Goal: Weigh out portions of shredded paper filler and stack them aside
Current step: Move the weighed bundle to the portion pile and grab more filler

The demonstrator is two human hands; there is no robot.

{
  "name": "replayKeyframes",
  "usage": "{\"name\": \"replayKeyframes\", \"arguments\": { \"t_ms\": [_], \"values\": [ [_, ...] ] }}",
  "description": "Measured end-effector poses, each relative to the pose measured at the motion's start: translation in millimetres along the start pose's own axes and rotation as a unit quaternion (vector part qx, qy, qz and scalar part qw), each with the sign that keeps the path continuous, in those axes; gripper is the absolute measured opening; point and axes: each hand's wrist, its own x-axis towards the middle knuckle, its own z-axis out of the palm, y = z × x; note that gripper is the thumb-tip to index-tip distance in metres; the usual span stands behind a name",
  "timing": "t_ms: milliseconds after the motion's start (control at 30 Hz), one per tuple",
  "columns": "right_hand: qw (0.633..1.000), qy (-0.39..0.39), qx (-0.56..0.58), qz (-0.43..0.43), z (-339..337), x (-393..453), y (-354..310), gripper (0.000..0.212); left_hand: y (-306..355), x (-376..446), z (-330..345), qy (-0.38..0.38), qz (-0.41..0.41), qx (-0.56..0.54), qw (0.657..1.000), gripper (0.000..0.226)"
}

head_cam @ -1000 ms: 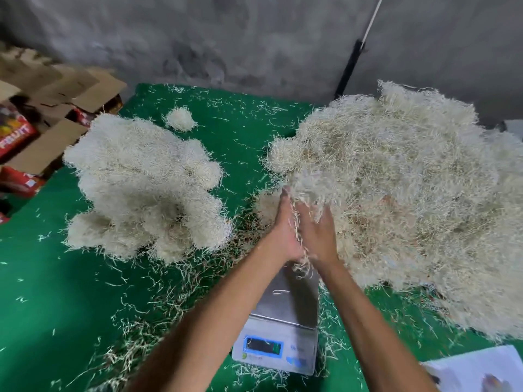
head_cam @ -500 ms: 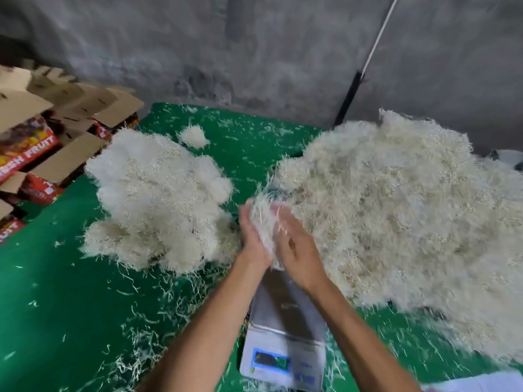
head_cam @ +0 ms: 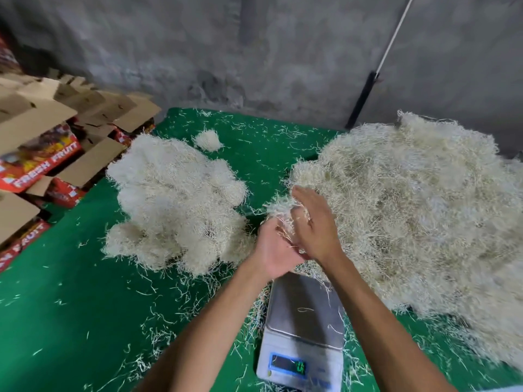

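Fingers of our left hand (head_cam: 273, 247) and right hand (head_cam: 315, 224) curl around a clump of shredded paper (head_cam: 278, 212), held above the far end of the scale (head_cam: 304, 329). Our big loose heap (head_cam: 418, 222) lies right, the stacked portions (head_cam: 175, 202) left, on green cloth (head_cam: 70, 306).

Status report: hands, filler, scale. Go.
Left hand and right hand both gripping one filler clump. Scale platform bare but for stray strands. Weighed stack left, bulk pile right. Nothing blocking.

A packing workroom: bare concrete wall (head_cam: 254, 52), fruit cartons (head_cam: 42, 157), shredded paper heaps (head_cam: 410, 207), scale (head_cam: 302, 329).
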Motion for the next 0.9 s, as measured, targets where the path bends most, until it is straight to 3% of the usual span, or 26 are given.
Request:
{"name": "replayKeyframes", "arguments": {
  "t_ms": [67,133,167,267,300,367,400,467,500,533,567,633,667,700,733,767,800,867,900],
  "values": [
    [0.999,-0.043,0.010,0.031,1,-21,8,0.058,21,15,-13,0.084,0.057,-0.080,0.992,0.055],
    [0.992,-0.120,0.030,-0.019,24,-50,7,0.056,31,20,-28,0.162,0.056,-0.047,0.984,0.049],
    [0.990,-0.131,0.045,-0.018,34,-56,3,0.058,20,20,-36,0.220,0.024,0.031,0.975,0.049],
    [0.982,-0.062,0.141,0.111,41,-26,-11,0.086,-23,22,-45,0.176,-0.058,0.054,0.981,0.021],
    [0.982,-0.045,0.145,0.114,39,-16,-11,0.088,-28,21,-45,0.158,-0.060,0.072,0.983,0.019],
    [0.991,-0.042,0.103,0.073,38,-9,-5,0.090,-22,25,-37,0.155,0.011,0.136,0.979,0.024],
    [0.996,-0.056,0.062,0.033,40,-12,0,0.094,-13,22,-40,0.090,0.010,0.009,0.996,0.023],
    [0.991,-0.115,-0.038,-0.054,47,-25,8,0.090,7,22,-51,0.104,0.032,-0.100,0.989,0.056],
    [0.981,-0.168,-0.060,-0.080,51,-30,8,0.081,14,22,-60,0.098,0.029,-0.093,0.990,0.062],
    [0.970,-0.216,-0.054,-0.092,57,-29,10,0.069,24,23,-74,0.154,0.040,-0.053,0.986,0.057],
    [0.966,-0.241,-0.020,-0.087,56,-24,9,0.057,37,21,-81,0.200,0.033,-0.105,0.974,0.050],
    [0.974,-0.215,0.060,-0.038,50,-12,9,0.043,70,23,-105,0.277,0.109,-0.129,0.946,0.058],
    [0.980,-0.183,0.080,-0.011,45,-8,13,0.042,86,21,-119,0.270,0.177,-0.176,0.930,0.069],
    [0.984,-0.153,0.094,0.015,40,-6,18,0.042,103,14,-127,0.168,0.235,-0.311,0.905,0.087],
    [0.983,-0.138,0.111,0.041,38,-6,23,0.042,119,16,-138,0.073,0.252,-0.372,0.890,0.105],
    [0.981,-0.139,0.122,0.061,37,-9,28,0.040,128,17,-140,0.081,0.240,-0.426,0.869,0.118],
    [0.980,-0.143,0.120,0.068,40,-12,35,0.037,130,16,-131,0.087,0.204,-0.399,0.889,0.118],
    [0.980,-0.150,0.111,0.072,46,-20,46,0.032,104,29,-122,0.137,0.134,-0.241,0.951,0.107],
    [0.979,-0.151,0.116,0.076,48,-25,50,0.029,84,35,-122,0.150,0.111,-0.186,0.965,0.099]
  ]
}}
